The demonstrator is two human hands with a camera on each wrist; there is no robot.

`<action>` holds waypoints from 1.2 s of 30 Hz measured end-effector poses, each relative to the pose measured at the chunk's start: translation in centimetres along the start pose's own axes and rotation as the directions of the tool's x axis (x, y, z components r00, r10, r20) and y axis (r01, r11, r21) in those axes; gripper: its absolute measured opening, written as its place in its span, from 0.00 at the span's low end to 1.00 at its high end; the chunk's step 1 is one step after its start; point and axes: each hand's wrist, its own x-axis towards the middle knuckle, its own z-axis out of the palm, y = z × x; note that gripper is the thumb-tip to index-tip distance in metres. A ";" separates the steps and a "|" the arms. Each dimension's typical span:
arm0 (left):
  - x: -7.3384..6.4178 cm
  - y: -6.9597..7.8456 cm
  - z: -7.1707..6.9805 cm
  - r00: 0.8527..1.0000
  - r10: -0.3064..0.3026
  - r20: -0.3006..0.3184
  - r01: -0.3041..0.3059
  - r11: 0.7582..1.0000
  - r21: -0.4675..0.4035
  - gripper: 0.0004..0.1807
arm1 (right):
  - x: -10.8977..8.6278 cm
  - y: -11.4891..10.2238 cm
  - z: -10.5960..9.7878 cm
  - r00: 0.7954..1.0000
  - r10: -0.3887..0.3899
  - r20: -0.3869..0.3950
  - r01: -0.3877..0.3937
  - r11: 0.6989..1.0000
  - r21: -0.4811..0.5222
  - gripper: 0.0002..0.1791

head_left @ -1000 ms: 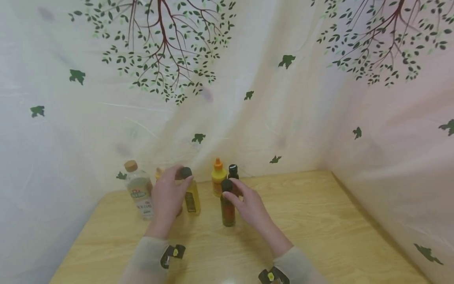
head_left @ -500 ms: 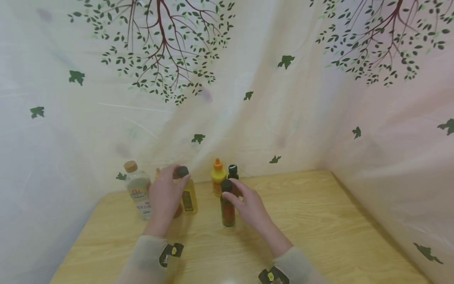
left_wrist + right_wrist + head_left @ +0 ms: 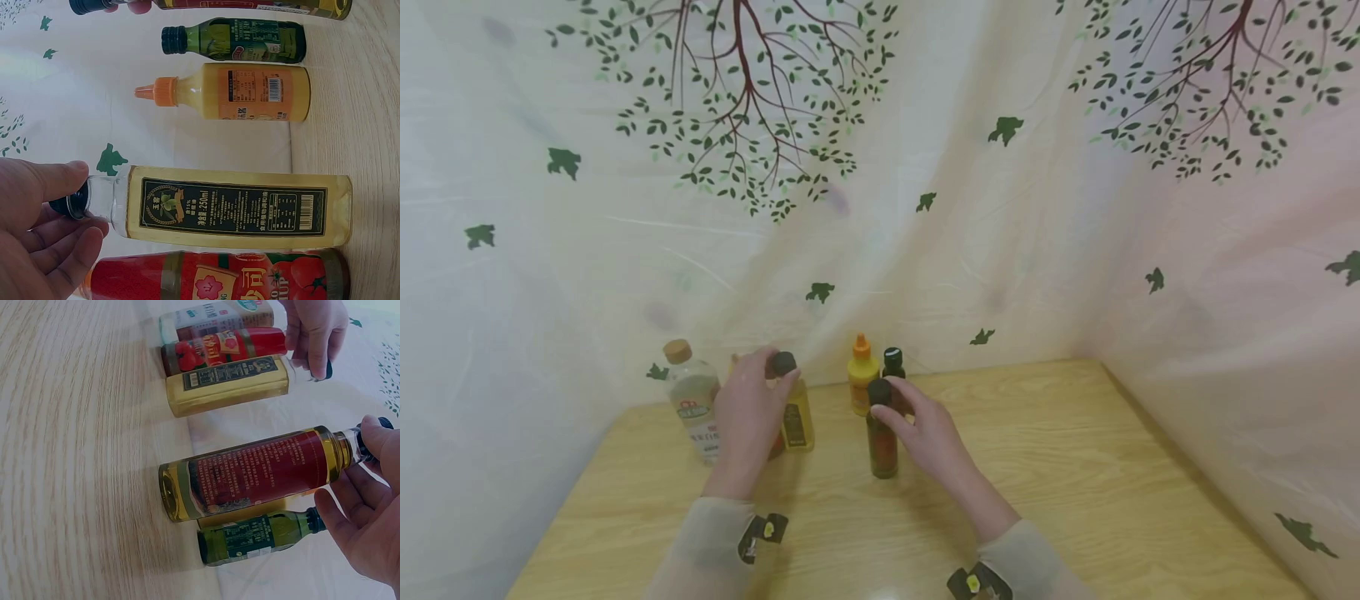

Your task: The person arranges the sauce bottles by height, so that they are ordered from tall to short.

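My left hand (image 3: 748, 408) pinches a flat-sided oil bottle (image 3: 237, 206) by the neck just under its black cap. The bottle stands upright, filled with pale yellow oil behind a black label. Beside it is a red ketchup bottle (image 3: 219, 278), mostly hidden behind the left hand in the head view. My right hand (image 3: 928, 425) grips a round oil bottle (image 3: 250, 472) with a dark red label around its cap and neck. Just behind that one stand a small green bottle (image 3: 250, 40) and a yellow squeeze bottle (image 3: 862, 375) with an orange nozzle.
A large clear bottle (image 3: 694, 400) with an orange-brown cap stands at the far left of the wooden table (image 3: 1060, 467). A pale curtain (image 3: 1000, 250) printed with branches and leaves hangs right behind the bottles.
My left hand has shifted the flat-sided oil bottle a little to the left, toward the ketchup bottle. The right hand and its bottle have stayed in place.
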 end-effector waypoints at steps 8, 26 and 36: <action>-0.1 0.0 0.0 1.000 0.017 -0.008 -0.017 1.000 0.002 0.27 | 0.1 0.2 0.0 1.000 -0.017 0.000 0.017 1.000 -0.015 0.23; -0.4 -0.2 0.1 0.999 0.041 -0.032 -0.042 0.999 -0.024 0.26 | 0.1 0.3 0.0 1.000 -0.018 0.003 0.018 1.000 0.019 0.23; -0.9 0.0 -0.2 1.000 0.001 -0.009 -0.001 0.997 -0.079 0.26 | 0.1 0.4 0.1 1.000 -0.027 0.002 0.027 0.999 0.019 0.22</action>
